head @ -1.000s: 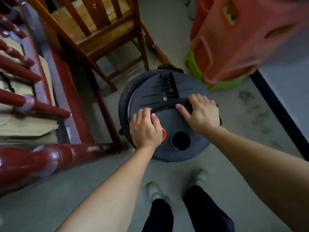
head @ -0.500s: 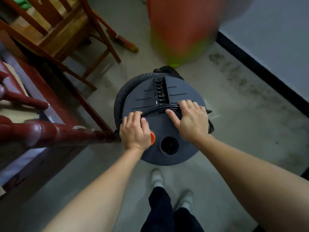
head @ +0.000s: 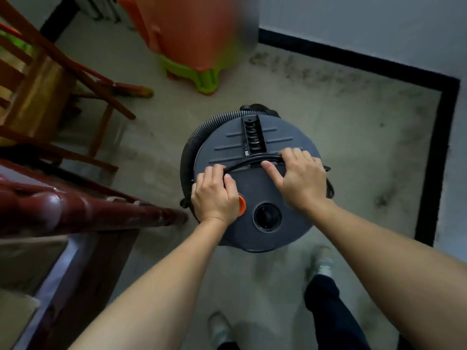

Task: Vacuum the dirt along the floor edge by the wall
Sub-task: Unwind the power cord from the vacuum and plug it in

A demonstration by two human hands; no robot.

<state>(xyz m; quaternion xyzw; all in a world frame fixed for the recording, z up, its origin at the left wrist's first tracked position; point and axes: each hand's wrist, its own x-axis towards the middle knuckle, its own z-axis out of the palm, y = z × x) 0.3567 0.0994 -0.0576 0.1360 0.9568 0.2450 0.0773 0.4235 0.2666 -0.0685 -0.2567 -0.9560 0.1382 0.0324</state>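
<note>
Vacuum (head: 255, 188) now stands nearer the dirt (head: 316, 74) by the wall (head: 353, 21), ready for use; left hand (head: 214, 195) and right hand (head: 300, 180) both grip its cord (head: 250, 161).

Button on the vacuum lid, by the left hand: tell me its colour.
The button is orange; head view shows it best.

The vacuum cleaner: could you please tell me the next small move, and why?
Probably lift the black cord off the vacuum lid to unwind it: left hand and right hand both grip it, the hose lies coiled, and dirt lines the wall.
</note>
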